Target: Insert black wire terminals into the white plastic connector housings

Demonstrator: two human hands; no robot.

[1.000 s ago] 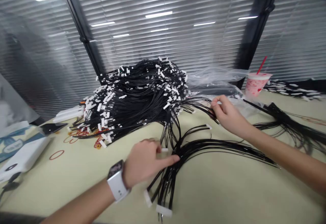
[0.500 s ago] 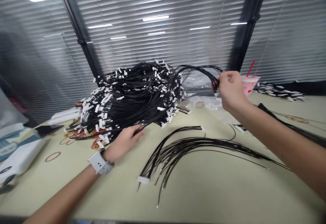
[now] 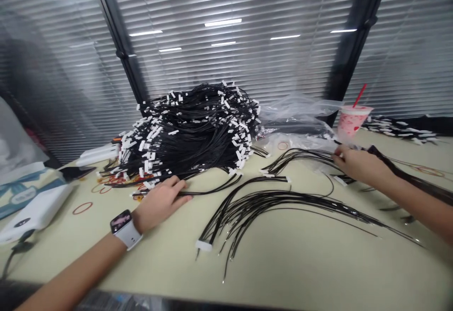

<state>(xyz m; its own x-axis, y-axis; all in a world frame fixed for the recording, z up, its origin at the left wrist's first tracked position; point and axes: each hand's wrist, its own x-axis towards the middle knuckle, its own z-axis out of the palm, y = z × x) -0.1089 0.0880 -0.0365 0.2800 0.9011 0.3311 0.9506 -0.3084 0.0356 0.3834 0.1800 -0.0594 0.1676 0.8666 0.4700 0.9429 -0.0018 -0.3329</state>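
Nearest the camera, a pale yellow-green table [image 3: 300, 268] runs across the view, with both of the person's bare forearms reaching over it. A fan of loose black wires [image 3: 269, 207] lies on the table between the hands, and a white connector [image 3: 203, 245] joins several of the wire ends at its near tip.

The left hand [image 3: 161, 202], with a white-strapped smartwatch [image 3: 123, 230] on its wrist, lies open and relaxed, not clenched. Its fingers rest on a few long black strands [image 3: 212, 191] that run back to a large heap of black wires [image 3: 191, 131], whose many ends carry small white tags.

The right hand [image 3: 359, 164] is curled at the end of a smaller bunch of wires [image 3: 300, 156], touching it, though I cannot tell whether it is gripping. Another dark bunch of wires [image 3: 406, 169] lies beyond that wrist.

To the left of the heap are a white box [image 3: 33, 214], a black phone [image 3: 76, 172] and red rubber bands [image 3: 82, 208]. Behind the right hand lie a clear plastic bag [image 3: 297, 113] and a pink patterned cup [image 3: 352, 120] with a red straw [image 3: 360, 95]. More tagged wires [image 3: 399, 129] lie along the far right edge, in front of window blinds [image 3: 226, 32].
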